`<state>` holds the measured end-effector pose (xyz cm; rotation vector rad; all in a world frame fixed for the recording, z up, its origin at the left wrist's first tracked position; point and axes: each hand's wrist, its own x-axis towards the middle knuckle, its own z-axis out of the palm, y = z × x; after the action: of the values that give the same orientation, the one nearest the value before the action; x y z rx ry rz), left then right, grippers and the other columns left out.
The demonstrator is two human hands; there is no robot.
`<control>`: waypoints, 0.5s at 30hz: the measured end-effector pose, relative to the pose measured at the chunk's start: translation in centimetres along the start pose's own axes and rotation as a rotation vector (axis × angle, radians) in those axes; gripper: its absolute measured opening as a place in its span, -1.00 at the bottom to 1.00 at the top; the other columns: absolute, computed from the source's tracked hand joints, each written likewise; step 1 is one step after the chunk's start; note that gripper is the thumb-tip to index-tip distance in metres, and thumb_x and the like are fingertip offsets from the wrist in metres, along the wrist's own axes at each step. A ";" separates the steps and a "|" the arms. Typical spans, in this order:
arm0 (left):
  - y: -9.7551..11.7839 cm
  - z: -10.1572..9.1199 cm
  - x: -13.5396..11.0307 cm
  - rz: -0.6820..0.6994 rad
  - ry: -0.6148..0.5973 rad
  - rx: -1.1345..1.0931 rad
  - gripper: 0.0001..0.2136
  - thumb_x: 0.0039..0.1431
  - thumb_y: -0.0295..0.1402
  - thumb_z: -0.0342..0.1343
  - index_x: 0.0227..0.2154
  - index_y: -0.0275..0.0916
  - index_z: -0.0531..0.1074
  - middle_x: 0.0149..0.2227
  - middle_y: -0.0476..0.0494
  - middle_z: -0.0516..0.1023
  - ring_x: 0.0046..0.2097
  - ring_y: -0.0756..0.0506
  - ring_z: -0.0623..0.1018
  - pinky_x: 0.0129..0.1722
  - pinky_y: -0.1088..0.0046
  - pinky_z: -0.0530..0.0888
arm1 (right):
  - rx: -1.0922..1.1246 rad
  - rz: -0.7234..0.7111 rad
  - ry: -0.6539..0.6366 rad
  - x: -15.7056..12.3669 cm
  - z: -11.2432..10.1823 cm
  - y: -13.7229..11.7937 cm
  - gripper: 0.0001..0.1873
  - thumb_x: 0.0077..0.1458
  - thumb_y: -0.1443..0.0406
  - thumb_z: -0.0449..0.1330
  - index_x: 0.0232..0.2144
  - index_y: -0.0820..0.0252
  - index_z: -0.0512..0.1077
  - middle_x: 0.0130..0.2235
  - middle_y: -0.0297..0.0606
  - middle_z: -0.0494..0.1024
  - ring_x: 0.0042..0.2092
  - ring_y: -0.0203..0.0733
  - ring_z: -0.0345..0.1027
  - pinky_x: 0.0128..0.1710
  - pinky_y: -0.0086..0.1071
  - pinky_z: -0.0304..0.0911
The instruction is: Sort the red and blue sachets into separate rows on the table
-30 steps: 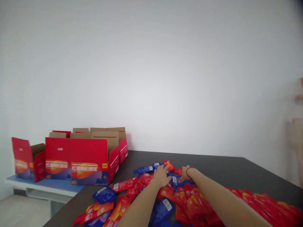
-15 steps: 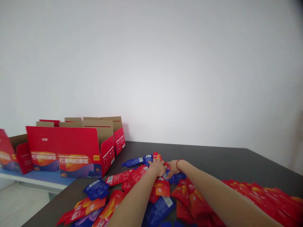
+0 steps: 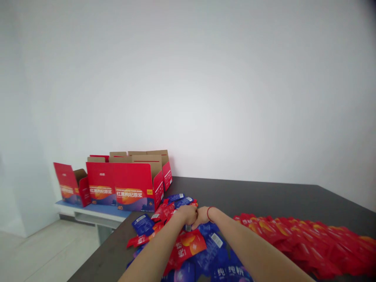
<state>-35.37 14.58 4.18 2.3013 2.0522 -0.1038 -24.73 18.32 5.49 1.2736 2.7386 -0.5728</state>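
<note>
My left hand and my right hand are close together over a loose pile of red and blue pouches. The fingers of both are curled in among the pouches, and whatever they grip is mostly hidden. Just below the hands lies a red pouch with an orange print. Beside it is a blue pouch with a white label. Another blue pouch lies to the left of my left forearm. A red cord circles my right wrist.
Several open red cartons stand at the left, some on a blue-topped side table. Overlapping red pouches form a long row to the right on the dark table. A pale wall rises behind.
The view has swung left, so the cartons appear farther right. My hands have drawn together and their fingers have curled in. More blue pouches show between my forearms.
</note>
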 end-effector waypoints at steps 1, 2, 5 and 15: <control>-0.2 0.0 -1.1 0.001 0.010 0.003 -0.67 0.13 -0.25 -0.07 -0.10 -0.24 0.42 -0.11 -0.33 0.54 -0.08 -0.31 0.53 -0.13 0.16 0.43 | -0.006 -0.002 -0.019 -0.4 0.3 -0.7 -0.35 -0.44 0.01 0.39 -0.19 0.08 0.54 -0.34 -0.30 0.60 -0.23 -0.04 0.48 -0.21 -0.29 0.37; -0.4 0.1 -2.1 0.000 0.022 0.005 -0.66 0.13 -0.24 -0.08 -0.09 -0.24 0.41 -0.09 -0.32 0.53 -0.08 -0.31 0.52 -0.12 0.14 0.42 | -0.010 -0.007 -0.027 -0.7 0.6 -1.5 -0.35 -0.44 0.01 0.40 -0.19 0.07 0.54 -0.31 -0.29 0.60 -0.18 -0.03 0.47 -0.17 -0.29 0.35; -0.5 0.5 -5.0 -0.008 0.068 0.011 -0.66 0.15 -0.26 -0.11 -0.09 -0.23 0.41 -0.04 -0.32 0.49 -0.01 -0.32 0.48 -0.04 0.09 0.36 | -0.010 -0.033 -0.022 -1.9 1.8 -3.3 -0.36 -0.42 0.04 0.40 -0.19 0.12 0.54 -0.26 -0.24 0.60 -0.12 -0.03 0.44 -0.13 -0.32 0.32; -3.4 -1.4 -6.1 -0.192 0.126 -0.032 -0.68 0.17 -0.29 -0.16 -0.22 -0.20 0.49 -0.13 -0.27 0.54 -0.06 -0.20 0.50 -0.06 0.28 0.38 | -0.038 -0.120 0.092 -3.5 2.6 -3.7 -0.75 0.02 0.15 0.16 -0.34 0.15 0.56 -0.34 -0.27 0.60 -0.29 -0.17 0.46 -0.33 -0.42 0.32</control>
<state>-39.43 9.09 6.14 2.1386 2.3138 0.0678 -25.45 12.69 4.99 1.1613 2.9024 -0.4796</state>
